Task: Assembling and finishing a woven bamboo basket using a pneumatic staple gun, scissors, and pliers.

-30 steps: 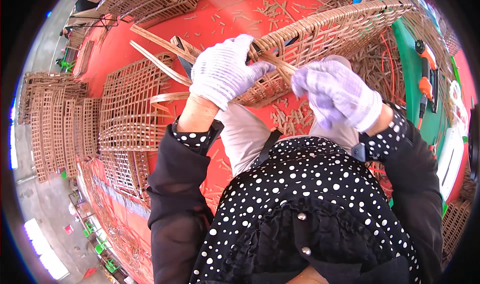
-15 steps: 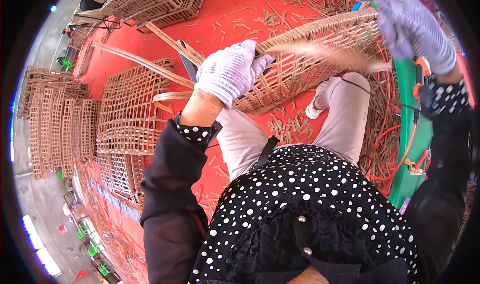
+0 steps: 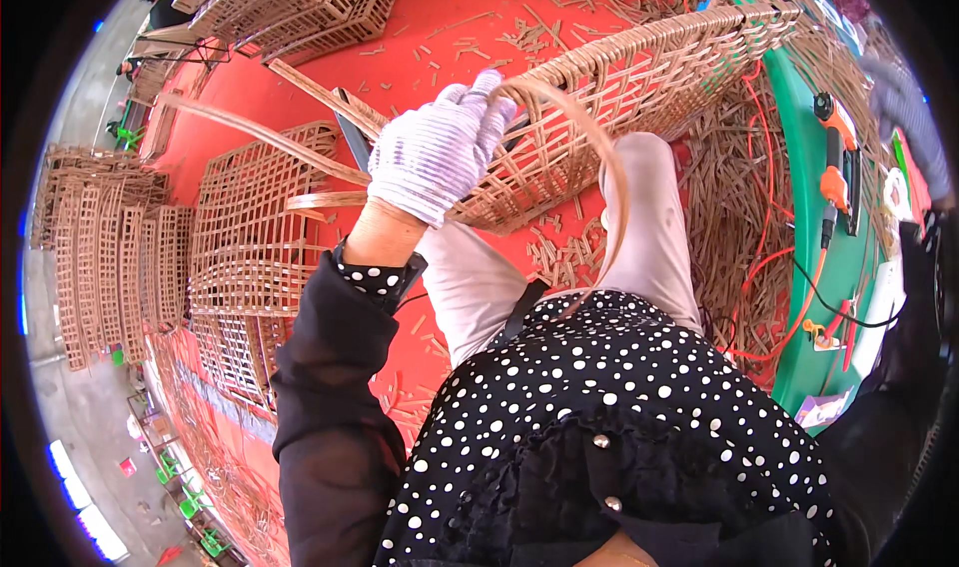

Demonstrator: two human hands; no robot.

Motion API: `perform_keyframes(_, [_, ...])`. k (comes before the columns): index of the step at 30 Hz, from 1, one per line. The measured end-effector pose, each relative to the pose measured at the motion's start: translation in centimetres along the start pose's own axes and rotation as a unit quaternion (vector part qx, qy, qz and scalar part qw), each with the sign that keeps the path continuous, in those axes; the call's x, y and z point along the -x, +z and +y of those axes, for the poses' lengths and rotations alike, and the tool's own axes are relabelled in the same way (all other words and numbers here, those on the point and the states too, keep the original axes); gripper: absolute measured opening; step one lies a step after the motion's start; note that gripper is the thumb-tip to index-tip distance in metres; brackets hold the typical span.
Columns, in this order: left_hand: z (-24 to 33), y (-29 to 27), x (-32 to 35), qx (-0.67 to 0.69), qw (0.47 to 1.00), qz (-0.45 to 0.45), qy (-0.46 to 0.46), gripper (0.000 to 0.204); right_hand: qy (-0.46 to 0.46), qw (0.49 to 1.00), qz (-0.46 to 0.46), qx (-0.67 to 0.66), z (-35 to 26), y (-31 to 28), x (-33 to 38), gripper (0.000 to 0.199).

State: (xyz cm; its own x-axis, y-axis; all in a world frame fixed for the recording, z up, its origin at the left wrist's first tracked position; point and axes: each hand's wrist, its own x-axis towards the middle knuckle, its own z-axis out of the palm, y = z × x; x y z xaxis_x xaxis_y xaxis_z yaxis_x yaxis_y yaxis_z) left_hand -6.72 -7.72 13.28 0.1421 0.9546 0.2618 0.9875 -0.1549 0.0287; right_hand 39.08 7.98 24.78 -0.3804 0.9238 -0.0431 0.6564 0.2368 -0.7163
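My left hand [image 3: 430, 162], in a pale striped knit glove, is closed on the rim of a brown woven basket piece [image 3: 649, 82], which slants across above my knees. A loose flat weaving strip [image 3: 611, 167] springs from beside its fingertips, curves and drops past my thigh. Other long strips [image 3: 255, 127] stick out to the left of that hand. At the far right, my gloved right hand [image 3: 907, 117] is near brown strips and the edge of the green surface. Motion smears its fingers, so its grip is unclear.
On the green board [image 3: 794, 357] lies an orange-and-black corded tool [image 3: 837, 172]. Loose strips [image 3: 734, 187] heap beside it, and short offcuts litter the red floor [image 3: 455, 7]. Lattice panels [image 3: 245, 227] stand left; stacked baskets [image 3: 300, 7] sit at the upper left.
My right hand has swung right, away from the basket piece's far end. The strip that stretched toward it now curls down loosely. My left hand keeps its hold, shifted slightly left.
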Motion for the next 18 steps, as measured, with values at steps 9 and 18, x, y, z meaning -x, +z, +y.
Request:
perform_keyframes(9, [-2.8, 1.2, -1.3, 0.146, 0.965, 0.073, 0.206, 0.021, 0.131, 0.983, -0.017, -0.125, 0.6, 12.4, 15.8, 0.034])
perform_keyframes(18, [-2.2, 0.8, -1.8, 0.473, 0.858, -0.160, -0.121, 0.032, 0.380, 0.859, 0.340, -0.037, 21.2, 5.7, 29.0, 0.041])
